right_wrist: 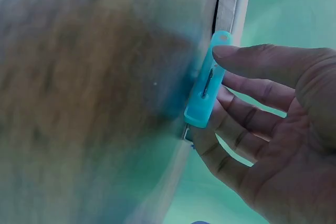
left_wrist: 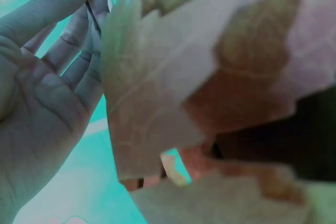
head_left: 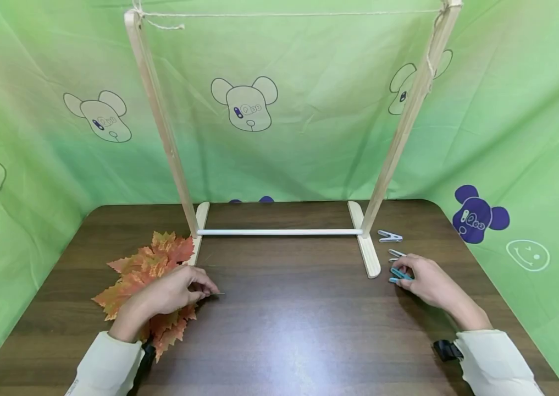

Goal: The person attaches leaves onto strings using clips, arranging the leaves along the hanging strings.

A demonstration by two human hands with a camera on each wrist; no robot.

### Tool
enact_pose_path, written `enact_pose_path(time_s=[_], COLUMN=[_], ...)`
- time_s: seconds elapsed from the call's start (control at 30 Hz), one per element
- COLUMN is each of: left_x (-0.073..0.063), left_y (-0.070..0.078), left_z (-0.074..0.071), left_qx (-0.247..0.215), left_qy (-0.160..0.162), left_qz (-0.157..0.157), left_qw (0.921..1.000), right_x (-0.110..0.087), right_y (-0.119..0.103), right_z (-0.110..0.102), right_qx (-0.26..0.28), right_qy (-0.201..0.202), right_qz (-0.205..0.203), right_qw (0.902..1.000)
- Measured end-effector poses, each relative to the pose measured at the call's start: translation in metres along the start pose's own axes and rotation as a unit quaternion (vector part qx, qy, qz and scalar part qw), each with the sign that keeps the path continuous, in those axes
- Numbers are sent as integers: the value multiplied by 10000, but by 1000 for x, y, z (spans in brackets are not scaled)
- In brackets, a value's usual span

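Observation:
At the left of the head view, my left hand (head_left: pixel 172 291) pinches a thin stem (head_left: pixel 217 293) between thumb and fingers. Orange-red artificial maple leaves (head_left: pixel 136 269) lie around and under that hand; in the left wrist view leaves (left_wrist: pixel 157 82) fill much of the picture, beside the pinched stem (left_wrist: pixel 92 14). Over on the right, my right hand (head_left: pixel 430 281) holds a blue clothespin (head_left: pixel 400 274) between thumb and fingers. The right wrist view shows the thumb on one side of this clothespin (right_wrist: pixel 206 87). Whether it touches the table I cannot tell.
A wooden frame stands at the back, with a left post (head_left: pixel 162 121), a right post (head_left: pixel 408 121), a white bottom rod (head_left: pixel 279 232) and a string (head_left: pixel 289 14) across the top. Pale clothespins (head_left: pixel 390 236) lie beside its right foot (head_left: pixel 369 256) on the brown table (head_left: pixel 279 308).

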State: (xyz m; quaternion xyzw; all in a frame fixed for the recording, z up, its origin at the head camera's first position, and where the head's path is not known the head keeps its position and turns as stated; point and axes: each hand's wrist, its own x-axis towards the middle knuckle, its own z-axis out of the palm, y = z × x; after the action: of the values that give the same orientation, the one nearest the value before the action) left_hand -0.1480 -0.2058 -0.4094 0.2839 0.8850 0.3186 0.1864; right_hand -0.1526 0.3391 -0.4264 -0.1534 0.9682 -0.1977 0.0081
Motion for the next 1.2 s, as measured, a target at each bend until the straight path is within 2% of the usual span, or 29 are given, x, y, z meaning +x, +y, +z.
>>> enact_pose_path(time_s=[0.4,0.73,1.03,1.2], left_x=[-2,-7,-7,-4], left_y=[11,20,31,36], left_z=[-8,-18,-28,-33], left_qx=[190,442,658,958], left_qy=[41,250,580,898], left_qz=[-13,260,431,631], left_qw=[9998,9984,9952,9893], right_x=[4,10,16,20], right_y=[-10,-20,-35,-45], right_z=[-11,-17,-25,-31], right_qx=[-18,4,135,243], right_qy=[247,412,617,716], right_qz=[5,-99,-80,-58], right_qw=[9997,9991,9980,9971])
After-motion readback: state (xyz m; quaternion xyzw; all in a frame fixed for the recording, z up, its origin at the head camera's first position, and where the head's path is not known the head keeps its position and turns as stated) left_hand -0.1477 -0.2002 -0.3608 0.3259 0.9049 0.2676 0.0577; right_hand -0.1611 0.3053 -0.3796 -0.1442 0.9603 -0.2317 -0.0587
